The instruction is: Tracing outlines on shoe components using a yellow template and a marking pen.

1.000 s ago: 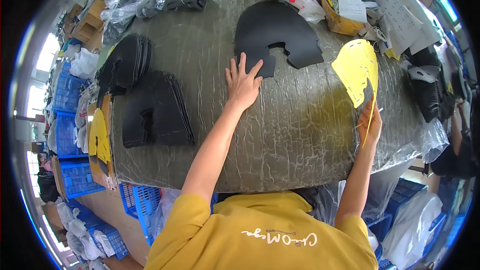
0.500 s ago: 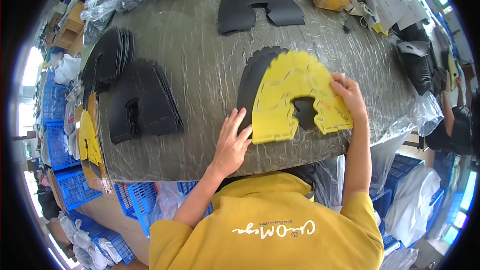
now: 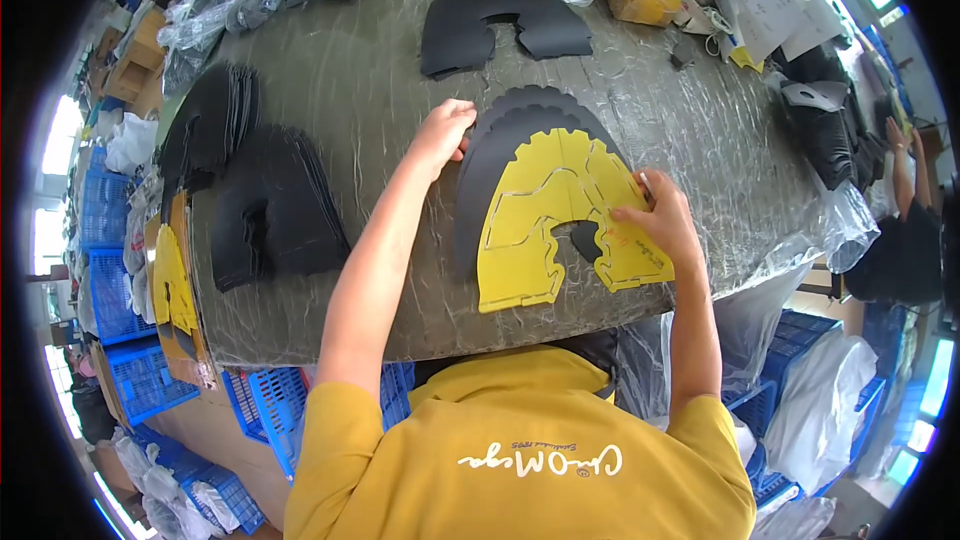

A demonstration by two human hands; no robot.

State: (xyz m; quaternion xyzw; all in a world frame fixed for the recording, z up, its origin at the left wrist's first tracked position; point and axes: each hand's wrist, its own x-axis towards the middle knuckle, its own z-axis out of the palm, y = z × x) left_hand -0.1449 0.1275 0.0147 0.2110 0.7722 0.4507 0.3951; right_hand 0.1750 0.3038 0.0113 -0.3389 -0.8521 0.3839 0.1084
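Observation:
A yellow arch-shaped template (image 3: 545, 202) with a scalloped top edge and slotted lines lies over black arch-shaped cut pieces (image 3: 480, 170). The black scalloped rims show above it and along its left side. My right hand (image 3: 665, 222) grips the template's right edge, thumb on top and fingers partly hidden. At the upper left edge of the black pieces, my left hand (image 3: 442, 136) is closed, its fingertips on that edge. Through the template's central notch, black material shows.
Black arch pieces (image 3: 505, 20) lie at the far side of the table (image 3: 390, 50). Stacks of black pieces (image 3: 275, 205) stand at left, near another yellow template (image 3: 170, 275). A yellowish box (image 3: 640, 2) and papers sit far right. Blue crates (image 3: 270, 405) are below the table edge.
The yellow template has moved nearer and slightly left, baring more black at its top. My left hand has left the template's lower left corner and reached up to the black pieces' edge.

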